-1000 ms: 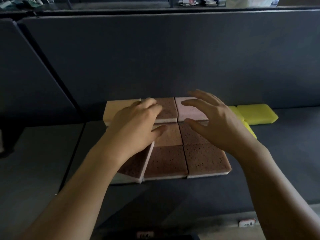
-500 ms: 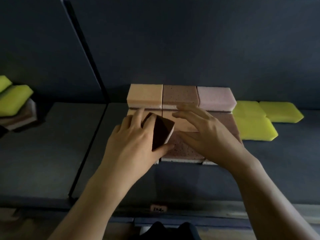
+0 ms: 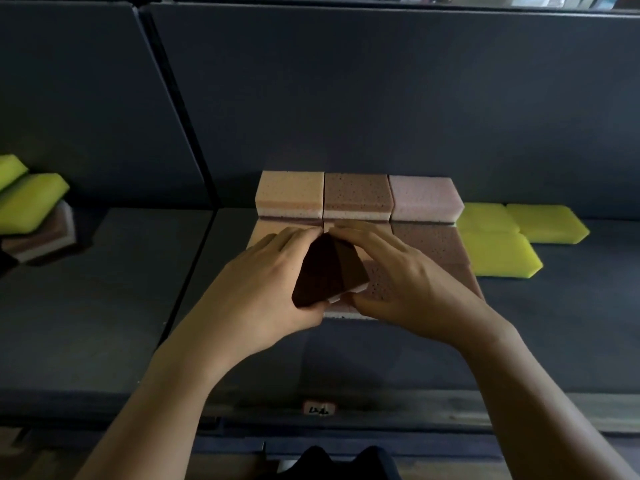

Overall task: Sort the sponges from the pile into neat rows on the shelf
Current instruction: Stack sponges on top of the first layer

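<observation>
Brown and pink sponges lie in rows on the dark shelf [image 3: 346, 358], the back row [image 3: 356, 197] stacked two high. A dark brown sponge [image 3: 325, 271] with a white base is tilted up on edge above the front rows. My left hand [image 3: 256, 285] grips it from the left, thumb under its lower edge. My right hand [image 3: 398, 278] holds its right side, fingers over the top and thumb near its white base. Both hands hide much of the middle and front rows. Three yellow sponges [image 3: 495, 251] lie flat to the right of the brown block.
A pile of yellow and brown sponges [image 3: 31, 216] sits at the far left in the neighbouring bay, beyond a vertical divider [image 3: 187, 140]. A small price label [image 3: 319, 408] is on the shelf's front edge. The shelf's back panel rises right behind the rows.
The left hand lifted a dark brown sponge off the left front of the block and tilted it up. The right hand came over from the rows and took hold of its right side.
</observation>
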A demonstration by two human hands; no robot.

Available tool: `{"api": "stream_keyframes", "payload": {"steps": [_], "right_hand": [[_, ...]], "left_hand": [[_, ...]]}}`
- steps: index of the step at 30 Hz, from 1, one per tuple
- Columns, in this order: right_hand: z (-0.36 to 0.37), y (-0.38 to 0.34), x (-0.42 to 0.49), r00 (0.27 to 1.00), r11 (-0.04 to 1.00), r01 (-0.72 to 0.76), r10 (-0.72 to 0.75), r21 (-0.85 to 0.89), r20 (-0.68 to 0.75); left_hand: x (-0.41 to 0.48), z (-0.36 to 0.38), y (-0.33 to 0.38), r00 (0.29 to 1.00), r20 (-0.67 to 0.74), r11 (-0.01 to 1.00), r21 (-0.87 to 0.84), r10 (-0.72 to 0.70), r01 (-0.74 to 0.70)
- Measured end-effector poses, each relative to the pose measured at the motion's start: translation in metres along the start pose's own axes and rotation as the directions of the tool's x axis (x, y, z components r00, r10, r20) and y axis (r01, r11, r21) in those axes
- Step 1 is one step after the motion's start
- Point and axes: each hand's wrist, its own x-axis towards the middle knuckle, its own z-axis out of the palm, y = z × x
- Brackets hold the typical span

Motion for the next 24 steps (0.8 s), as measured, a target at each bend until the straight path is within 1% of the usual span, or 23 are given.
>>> {"api": "stream_keyframes", "payload": {"steps": [4, 8, 12, 14, 16, 20, 24], "right_hand": [[-0.002, 0.000, -0.002, 0.998, 1.000, -0.013, 0.013, 0.000, -0.062], [-0.005, 0.000, -0.002, 0.990, 0.997, -0.067, 0.072, 0.046, -0.124], [-0.004, -0.002, -0.003, 0.977, 0.995, -0.100, 0.102, 0.023, -0.189], [-0.003, -0.003, -0.003, 0.976, 0.994, -0.109, 0.109, 0.012, -0.187], [-0.002, -0.004, -0.004, 0.981, 0.997, -0.082, 0.081, 0.002, -0.174], [0.000, -0.009, -0.004, 0.994, 0.999, -0.030, 0.032, 0.020, -0.102], [0.002, -0.011, -0.002, 0.991, 0.999, -0.034, 0.035, 0.012, -0.130]], "left_hand": [[0.000, 0.002, -0.001, 0.998, -0.037, 0.999, 0.004, 0.044, -0.044], [0.001, 0.001, -0.001, 0.986, -0.132, 0.989, 0.115, 0.104, -0.089], [0.000, 0.004, -0.002, 0.977, -0.181, 0.976, 0.205, 0.114, -0.076], [-0.001, 0.005, -0.005, 0.978, -0.184, 0.977, 0.204, 0.099, -0.060], [-0.001, 0.006, -0.007, 0.980, -0.175, 0.979, 0.194, 0.091, -0.056], [-0.001, 0.005, -0.007, 0.981, -0.175, 0.984, 0.169, 0.085, -0.055], [-0.001, 0.006, -0.008, 0.981, -0.168, 0.984, 0.164, 0.093, -0.066]]}}
